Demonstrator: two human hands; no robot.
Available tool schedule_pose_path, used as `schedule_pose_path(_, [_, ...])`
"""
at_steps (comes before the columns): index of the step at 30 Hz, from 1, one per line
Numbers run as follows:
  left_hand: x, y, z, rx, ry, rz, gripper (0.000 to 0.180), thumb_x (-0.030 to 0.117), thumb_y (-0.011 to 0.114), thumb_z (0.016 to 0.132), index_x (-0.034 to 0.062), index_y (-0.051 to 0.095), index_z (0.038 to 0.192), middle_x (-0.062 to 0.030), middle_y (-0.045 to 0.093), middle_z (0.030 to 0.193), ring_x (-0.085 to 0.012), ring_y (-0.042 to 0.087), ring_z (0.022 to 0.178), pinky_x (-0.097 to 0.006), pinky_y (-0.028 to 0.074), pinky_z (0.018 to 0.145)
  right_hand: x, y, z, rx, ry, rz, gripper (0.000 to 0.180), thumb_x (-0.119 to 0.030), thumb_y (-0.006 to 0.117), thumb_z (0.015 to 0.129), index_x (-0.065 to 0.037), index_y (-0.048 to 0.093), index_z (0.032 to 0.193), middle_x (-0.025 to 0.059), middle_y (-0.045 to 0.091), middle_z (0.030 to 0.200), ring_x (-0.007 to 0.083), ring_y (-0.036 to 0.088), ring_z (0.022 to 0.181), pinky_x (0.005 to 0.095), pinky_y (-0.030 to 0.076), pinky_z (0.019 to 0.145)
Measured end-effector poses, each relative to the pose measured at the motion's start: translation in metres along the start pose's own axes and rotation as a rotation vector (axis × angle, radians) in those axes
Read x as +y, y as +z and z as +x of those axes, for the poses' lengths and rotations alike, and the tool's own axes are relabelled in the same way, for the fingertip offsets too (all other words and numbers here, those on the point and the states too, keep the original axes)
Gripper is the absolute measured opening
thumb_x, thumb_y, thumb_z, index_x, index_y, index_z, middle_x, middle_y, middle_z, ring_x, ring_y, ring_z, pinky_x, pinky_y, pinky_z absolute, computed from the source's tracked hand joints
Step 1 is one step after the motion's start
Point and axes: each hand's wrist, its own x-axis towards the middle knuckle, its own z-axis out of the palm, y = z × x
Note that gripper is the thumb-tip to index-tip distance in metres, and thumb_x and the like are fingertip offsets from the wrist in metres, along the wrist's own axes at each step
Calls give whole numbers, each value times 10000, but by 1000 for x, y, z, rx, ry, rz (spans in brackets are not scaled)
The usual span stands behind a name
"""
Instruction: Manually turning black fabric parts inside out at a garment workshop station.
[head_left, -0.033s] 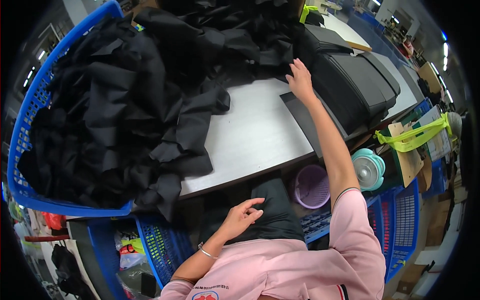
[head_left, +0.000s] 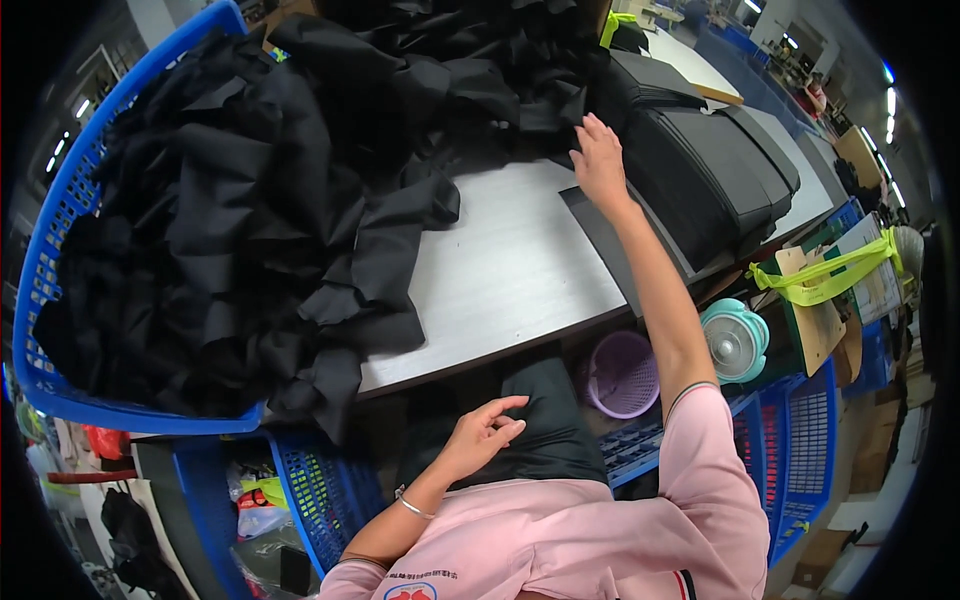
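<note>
Our right hand (head_left: 600,160) is stretched out over the pale grey laminate counter (head_left: 500,270), fingers spread and open, grasping nothing; the fingertips touch or nearly touch the edge of the loose heap of cut black fabric pieces (head_left: 300,200), just beside the stack of flat black padded panels (head_left: 710,170). Whether a single piece is pinched yet we cannot tell. Our left hand (head_left: 485,430) hangs below the counter edge over the lap, loosely curled and empty. The heap spills from the big blue plastic mesh basket (head_left: 60,250) across the counter's left half. Judgement: to take one piece cleanly, we should pinch a free corner at the near edge of the heap and slide it flat over bare counter, rather than lift into the tangle. Beneath: a lilac plastic basket (head_left: 620,375) and a small mint-green fan (head_left: 735,340).
</note>
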Motion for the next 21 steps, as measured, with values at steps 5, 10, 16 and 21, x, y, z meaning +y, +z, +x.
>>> schedule_pose_path(5, [38,3,4,326,411,155,462,48,737,868,34,613,1313,-75,655,1137,-119,614,949,-260,513,819,-109,-65,-61,69,-412,22,384,-13,570,799,57,604,1175,149,575,1250,298,525,1261,463,357,1160])
schedule_pose_path(10, [92,-10,26,612,917,809,679,23,744,768,38,505,1404,-207,468,1466,-402,441,1326,-459,358,1114,-181,-118,-168,-133,-508,189,377,-78,609,823,77,637,1165,153,583,1305,278,539,1251,428,368,1158])
schedule_pose_path(16, [97,-32,67,646,813,907,370,-23,678,719,96,718,1066,-53,663,983,-264,594,981,-385,435,843,-199,-157,-201,-132,-424,308,214,-16,646,809,55,683,1007,141,637,1236,283,608,1177,408,438,1106])
schedule_pose_path(21, [114,9,50,505,954,870,284,-24,741,697,85,746,959,-57,641,863,-254,630,778,-362,507,672,-209,-150,-216,-103,-31,461,91,-81,675,790,-24,644,853,130,672,905,309,665,805,404,538,689])
